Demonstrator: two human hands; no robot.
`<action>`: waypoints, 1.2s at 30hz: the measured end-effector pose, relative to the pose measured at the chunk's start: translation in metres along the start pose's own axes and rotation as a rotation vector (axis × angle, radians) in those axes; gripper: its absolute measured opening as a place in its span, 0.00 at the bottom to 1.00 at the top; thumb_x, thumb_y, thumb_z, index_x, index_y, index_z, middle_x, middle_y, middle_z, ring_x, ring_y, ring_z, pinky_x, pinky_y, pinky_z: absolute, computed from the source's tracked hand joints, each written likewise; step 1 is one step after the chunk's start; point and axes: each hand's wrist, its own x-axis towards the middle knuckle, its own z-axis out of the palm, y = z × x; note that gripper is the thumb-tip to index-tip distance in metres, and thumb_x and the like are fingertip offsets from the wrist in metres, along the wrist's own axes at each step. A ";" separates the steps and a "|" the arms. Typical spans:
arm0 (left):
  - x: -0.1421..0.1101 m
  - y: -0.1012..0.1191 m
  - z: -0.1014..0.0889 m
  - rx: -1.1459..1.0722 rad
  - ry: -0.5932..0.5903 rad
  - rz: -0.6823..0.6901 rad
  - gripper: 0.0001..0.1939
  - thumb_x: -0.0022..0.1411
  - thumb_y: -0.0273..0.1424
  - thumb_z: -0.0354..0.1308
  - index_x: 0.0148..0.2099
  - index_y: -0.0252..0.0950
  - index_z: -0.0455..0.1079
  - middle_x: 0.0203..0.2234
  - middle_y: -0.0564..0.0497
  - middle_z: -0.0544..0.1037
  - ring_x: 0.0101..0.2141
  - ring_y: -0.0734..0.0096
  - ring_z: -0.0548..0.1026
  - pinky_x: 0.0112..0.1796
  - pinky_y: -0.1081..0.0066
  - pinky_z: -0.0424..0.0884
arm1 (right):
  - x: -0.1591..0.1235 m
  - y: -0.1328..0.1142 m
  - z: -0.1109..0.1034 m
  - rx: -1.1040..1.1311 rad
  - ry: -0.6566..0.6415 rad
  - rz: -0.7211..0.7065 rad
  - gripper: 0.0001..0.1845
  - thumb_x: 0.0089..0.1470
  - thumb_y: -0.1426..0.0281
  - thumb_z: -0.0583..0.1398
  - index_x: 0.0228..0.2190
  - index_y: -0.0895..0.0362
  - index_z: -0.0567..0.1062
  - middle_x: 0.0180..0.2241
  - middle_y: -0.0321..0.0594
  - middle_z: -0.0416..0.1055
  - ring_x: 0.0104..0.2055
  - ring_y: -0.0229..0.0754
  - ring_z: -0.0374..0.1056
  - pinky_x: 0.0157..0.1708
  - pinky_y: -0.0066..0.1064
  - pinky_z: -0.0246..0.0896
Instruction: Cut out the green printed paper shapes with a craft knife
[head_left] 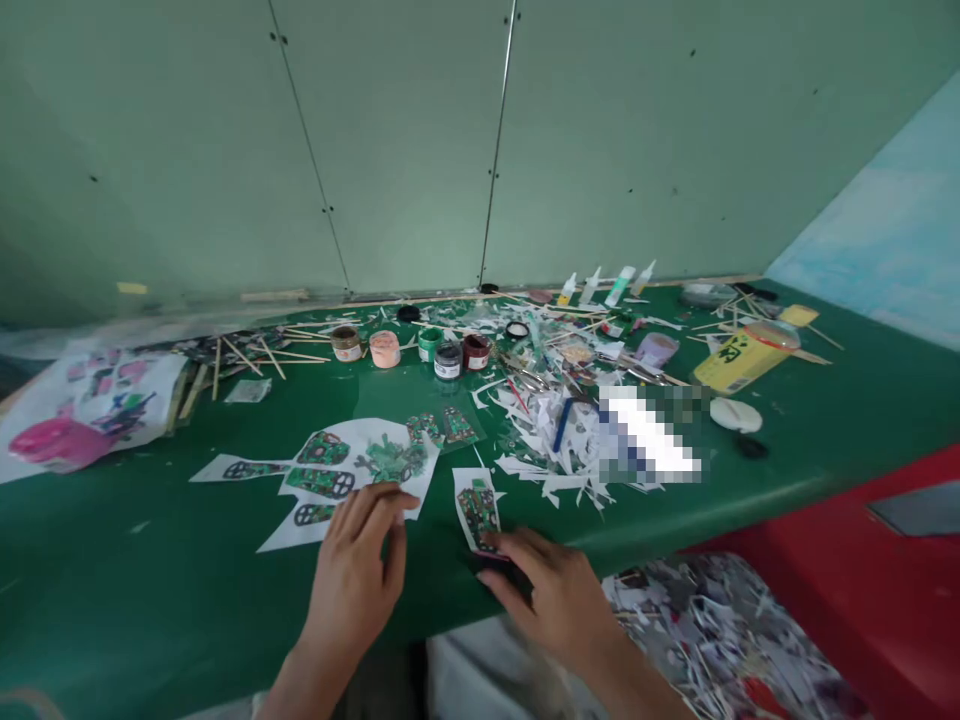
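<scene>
My left hand [361,548] is over the green table, thumb apart from its loosely bent fingers, and no object shows in it. Its fingertips reach the lower right edge of a white paper sheet [409,490] with printed cutouts of green and dark patterned shapes. Beside it lies a wheeled printed paper piece [319,482]. My right hand [551,585] pinches the lower end of a narrow paper cutout [477,508] near the table's front edge, fingers on top and thumb below. This cutout bears a similar green and brown print. Two small patterned pieces [459,425] lie farther back.
Open paint jars [448,360] stand behind the papers. White paper scraps [570,440], glue bottles [619,287] and a yellow container [746,357] spread to the right. A pink object [60,442] rests at left. A scrap-filled bin [727,620] sits below the table edge.
</scene>
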 end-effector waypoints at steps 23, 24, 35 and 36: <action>-0.025 0.031 0.038 0.171 -0.279 0.262 0.27 0.57 0.41 0.57 0.56 0.36 0.62 0.49 0.46 0.75 0.50 0.56 0.73 0.51 0.56 0.70 | 0.035 0.021 -0.008 -0.389 -0.247 0.016 0.24 0.59 0.72 0.51 0.55 0.49 0.71 0.28 0.37 0.76 0.22 0.38 0.71 0.18 0.28 0.57; -0.026 0.031 0.037 0.191 -0.263 0.281 0.27 0.58 0.42 0.57 0.57 0.35 0.62 0.48 0.46 0.76 0.50 0.57 0.73 0.52 0.57 0.69 | 0.035 0.020 -0.008 -0.385 -0.250 0.013 0.24 0.59 0.72 0.51 0.55 0.49 0.71 0.28 0.37 0.76 0.22 0.38 0.71 0.18 0.28 0.56; -0.036 0.034 0.038 0.278 -0.209 0.310 0.29 0.57 0.35 0.55 0.60 0.32 0.62 0.58 0.46 0.69 0.56 0.58 0.69 0.56 0.57 0.63 | 0.026 0.006 -0.003 -0.426 -0.245 0.043 0.25 0.60 0.73 0.47 0.54 0.50 0.72 0.30 0.38 0.76 0.20 0.37 0.69 0.17 0.30 0.51; -0.036 0.035 0.038 0.282 -0.209 0.306 0.29 0.56 0.35 0.55 0.60 0.32 0.62 0.58 0.46 0.69 0.56 0.58 0.68 0.56 0.57 0.63 | 0.026 0.006 -0.003 -0.434 -0.245 0.037 0.25 0.60 0.72 0.47 0.53 0.50 0.73 0.30 0.37 0.76 0.20 0.36 0.69 0.17 0.30 0.50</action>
